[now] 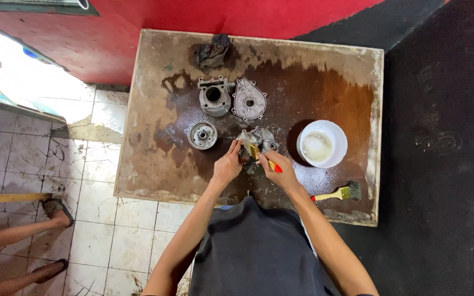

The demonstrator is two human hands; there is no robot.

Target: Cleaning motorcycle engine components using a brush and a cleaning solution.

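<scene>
Both hands meet just below the middle of the frame, over a wet, stained wooden board (149, 181) that fills the centre of the picture. The left hand (227, 166) is clenched on the near edge of a small grey metal engine part (259, 140), fingers curled against its left side and holding it on the board. The right hand (282, 171) grasps a small paintbrush with a red handle (270, 162); its yellowish bristle end is pressed against the metal part, and the red tip of the handle pokes out between the fingers.

To the right of the hands, a white round bowl (322, 143) with pale cloudy liquid sits on the board, near but not touching the part. Lower right, a second brush (337, 193) with a red and yellow handle lies flat near the board's edge. Above the hands stand a grey cylinder block (214, 96) and, just beside it, a flat metal cover plate (249, 99). Left of the hands lies a round metal disc part (202, 135). A dark crumpled rag (212, 51) rests at the top edge of the board. At the lower left of the frame, another person's sandalled feet (55, 211) stand on cracked white floor tiles (105, 241).
</scene>
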